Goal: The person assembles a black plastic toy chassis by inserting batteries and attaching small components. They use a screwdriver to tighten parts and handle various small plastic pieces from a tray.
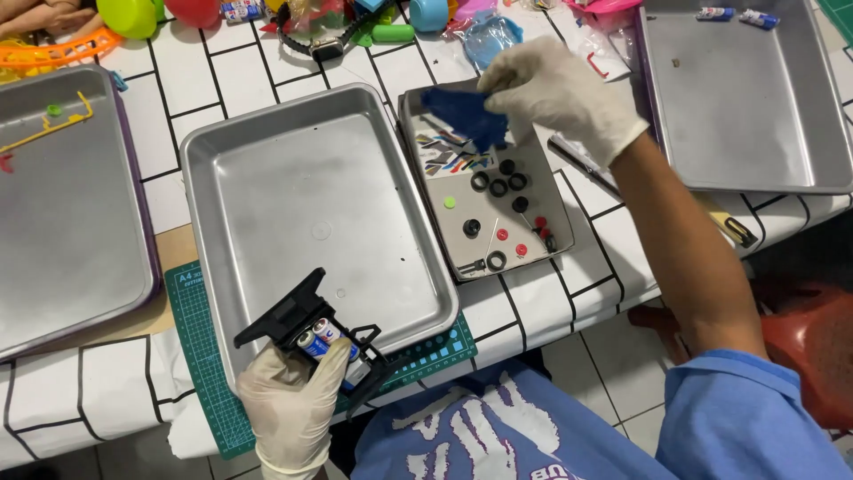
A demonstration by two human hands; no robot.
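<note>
My left hand (289, 404), in a white glove, grips a black plastic battery holder (306, 331) with two batteries showing in it, at the near edge of a large metal tray (258, 169). My right hand (560, 93), also gloved, reaches out over a small metal tray (555, 218) and pinches a dark blue plastic piece (466, 114). Several small black rings, red and green bits and coloured strips lie in that small tray.
Another metal tray (71, 240) with a yellow part lies at the left, and a further tray (737, 107) at the right holds two batteries. A green cutting mat (200, 356) sits under the large tray. Colourful toy parts crowd the far edge. A red stool (809, 342) stands at right.
</note>
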